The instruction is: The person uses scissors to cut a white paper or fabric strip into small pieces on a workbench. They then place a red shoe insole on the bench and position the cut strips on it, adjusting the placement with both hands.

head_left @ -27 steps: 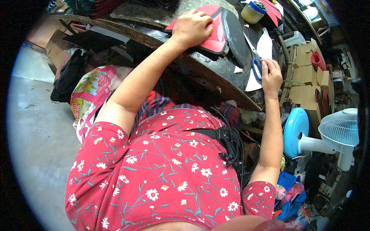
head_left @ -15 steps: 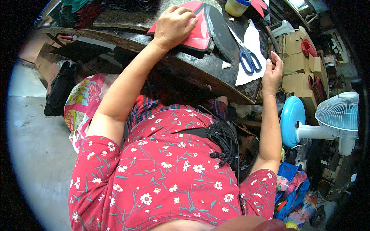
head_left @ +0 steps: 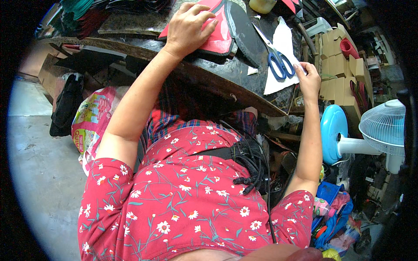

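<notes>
The left hand [head_left: 188,27] lies flat and open on the red sheet [head_left: 220,32] mid-bench [head_left: 209,82], while the right hand [head_left: 308,78], grip empty, touches the white paper [head_left: 283,48] at the bench's edge beside the scissors [head_left: 278,63].

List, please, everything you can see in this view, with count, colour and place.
red sheet piece: one, red, on the dark worktop, under the left hand
black cut piece: one, black, beside the red one
scissors: one pair, blue handles, lying on the white paper
white paper: one sheet, at the worktop's right edge
worktop: one, dark
cardboard boxes: several, brown, right of the worktop
fan: one, blue and white, on the right
printed sack: one, multicoloured, floor on the left
left hand: flat on the red piece
right hand: at the paper's edge, next to the scissors
</notes>
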A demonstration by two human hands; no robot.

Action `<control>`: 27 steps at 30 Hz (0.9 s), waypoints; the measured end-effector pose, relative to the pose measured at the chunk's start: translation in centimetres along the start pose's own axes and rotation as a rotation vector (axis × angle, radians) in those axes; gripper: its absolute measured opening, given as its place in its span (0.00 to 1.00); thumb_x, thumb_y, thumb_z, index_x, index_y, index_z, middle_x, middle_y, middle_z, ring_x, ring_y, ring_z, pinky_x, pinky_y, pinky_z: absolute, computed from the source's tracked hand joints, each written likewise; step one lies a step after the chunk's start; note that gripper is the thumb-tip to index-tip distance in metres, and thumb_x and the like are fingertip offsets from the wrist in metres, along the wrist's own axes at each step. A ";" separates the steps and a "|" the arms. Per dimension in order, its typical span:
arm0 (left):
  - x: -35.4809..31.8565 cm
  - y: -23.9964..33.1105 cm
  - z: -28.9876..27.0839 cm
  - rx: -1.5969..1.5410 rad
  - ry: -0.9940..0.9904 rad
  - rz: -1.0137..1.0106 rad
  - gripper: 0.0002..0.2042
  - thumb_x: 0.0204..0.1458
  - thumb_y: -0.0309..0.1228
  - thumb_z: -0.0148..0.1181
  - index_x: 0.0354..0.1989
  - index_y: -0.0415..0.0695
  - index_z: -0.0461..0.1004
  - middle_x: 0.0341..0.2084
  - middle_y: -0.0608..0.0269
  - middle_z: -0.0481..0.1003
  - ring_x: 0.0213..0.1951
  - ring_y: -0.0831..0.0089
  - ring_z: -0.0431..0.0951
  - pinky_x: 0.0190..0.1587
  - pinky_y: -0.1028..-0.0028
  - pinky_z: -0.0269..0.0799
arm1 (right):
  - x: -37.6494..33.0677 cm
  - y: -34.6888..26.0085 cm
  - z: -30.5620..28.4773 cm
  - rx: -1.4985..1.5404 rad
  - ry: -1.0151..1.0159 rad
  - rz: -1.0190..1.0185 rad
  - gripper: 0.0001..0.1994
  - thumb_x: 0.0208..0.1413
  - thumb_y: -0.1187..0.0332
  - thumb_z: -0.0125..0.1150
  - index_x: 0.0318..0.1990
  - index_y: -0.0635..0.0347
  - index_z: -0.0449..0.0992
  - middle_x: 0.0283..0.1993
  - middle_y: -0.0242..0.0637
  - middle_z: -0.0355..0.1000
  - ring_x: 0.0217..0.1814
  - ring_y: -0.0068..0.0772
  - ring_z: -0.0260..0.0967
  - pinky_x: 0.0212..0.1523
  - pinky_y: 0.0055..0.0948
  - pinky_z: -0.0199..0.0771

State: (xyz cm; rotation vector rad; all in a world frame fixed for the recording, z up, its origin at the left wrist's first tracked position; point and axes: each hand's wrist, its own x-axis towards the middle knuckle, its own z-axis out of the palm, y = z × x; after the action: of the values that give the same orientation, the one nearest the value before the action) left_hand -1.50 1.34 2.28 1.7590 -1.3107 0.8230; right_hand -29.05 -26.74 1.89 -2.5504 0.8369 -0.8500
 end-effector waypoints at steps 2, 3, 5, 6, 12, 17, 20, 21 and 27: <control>0.0 -0.1 0.0 0.001 -0.017 0.006 0.07 0.47 0.32 0.62 0.32 0.43 0.78 0.39 0.55 0.77 0.46 0.56 0.74 0.49 0.61 0.71 | 0.7 0.4 0.2 -0.004 -0.024 0.008 0.12 0.56 0.62 0.64 0.36 0.63 0.78 0.32 0.38 0.77 0.32 0.31 0.73 0.37 0.30 0.71; 0.0 -0.1 0.1 0.002 -0.025 0.010 0.07 0.47 0.32 0.62 0.32 0.43 0.78 0.39 0.55 0.77 0.46 0.56 0.74 0.49 0.61 0.71 | 1.1 0.7 0.5 0.063 0.022 0.013 0.11 0.57 0.62 0.64 0.36 0.63 0.77 0.29 0.38 0.76 0.30 0.29 0.71 0.36 0.30 0.70; -0.1 -0.2 0.1 0.002 -0.037 0.007 0.07 0.47 0.32 0.62 0.32 0.43 0.78 0.39 0.55 0.77 0.46 0.56 0.74 0.49 0.61 0.71 | 1.6 1.4 0.8 0.112 0.048 0.065 0.11 0.57 0.63 0.64 0.36 0.63 0.77 0.29 0.37 0.76 0.31 0.27 0.70 0.36 0.29 0.70; -0.2 -0.3 0.1 0.002 -0.042 0.004 0.07 0.47 0.32 0.62 0.32 0.43 0.78 0.39 0.55 0.77 0.46 0.56 0.74 0.49 0.61 0.71 | 1.8 1.7 0.9 0.120 0.067 0.129 0.11 0.57 0.63 0.64 0.36 0.62 0.77 0.29 0.36 0.75 0.31 0.26 0.70 0.36 0.28 0.70; -0.2 -0.1 -0.3 0.016 0.043 0.009 0.06 0.48 0.31 0.62 0.33 0.44 0.79 0.38 0.56 0.77 0.44 0.57 0.74 0.48 0.62 0.71 | 2.6 1.0 -1.5 0.122 0.288 -0.109 0.10 0.60 0.64 0.62 0.37 0.64 0.76 0.32 0.35 0.75 0.35 0.24 0.69 0.40 0.29 0.71; -0.1 0.5 -1.4 -0.005 0.101 0.077 0.08 0.47 0.30 0.62 0.36 0.46 0.79 0.38 0.59 0.77 0.45 0.59 0.74 0.50 0.60 0.70 | 4.1 -1.7 -4.5 0.088 0.461 -0.128 0.09 0.60 0.66 0.63 0.37 0.64 0.76 0.33 0.34 0.76 0.34 0.23 0.69 0.40 0.28 0.72; 0.2 1.1 -2.2 0.062 0.189 0.172 0.09 0.47 0.30 0.62 0.38 0.48 0.78 0.42 0.60 0.76 0.47 0.59 0.74 0.52 0.58 0.70 | 4.6 -4.6 -6.4 0.007 0.553 -0.181 0.08 0.60 0.66 0.63 0.37 0.64 0.77 0.33 0.34 0.76 0.35 0.21 0.69 0.40 0.26 0.72; 0.8 1.3 -2.3 0.096 0.289 0.316 0.11 0.46 0.31 0.63 0.41 0.49 0.77 0.44 0.61 0.75 0.48 0.59 0.73 0.52 0.56 0.69 | 4.7 -5.9 -7.0 0.096 0.564 -0.209 0.08 0.60 0.67 0.63 0.37 0.64 0.77 0.33 0.34 0.76 0.36 0.20 0.69 0.40 0.26 0.72; 0.8 8.3 -1.6 -0.815 -0.045 -0.399 0.46 0.45 0.47 0.73 0.65 0.32 0.55 0.56 0.41 0.67 0.62 0.55 0.65 0.65 0.59 0.59 | 1.5 -14.4 -6.6 0.533 0.353 -0.168 0.06 0.62 0.68 0.60 0.38 0.62 0.76 0.37 0.30 0.73 0.40 0.19 0.68 0.45 0.20 0.68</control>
State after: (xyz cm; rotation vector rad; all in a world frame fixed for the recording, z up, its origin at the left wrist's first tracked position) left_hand -9.39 0.98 5.40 1.2944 -1.0489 -0.0042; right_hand -26.03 -17.27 14.32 -2.0461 0.4058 -1.3897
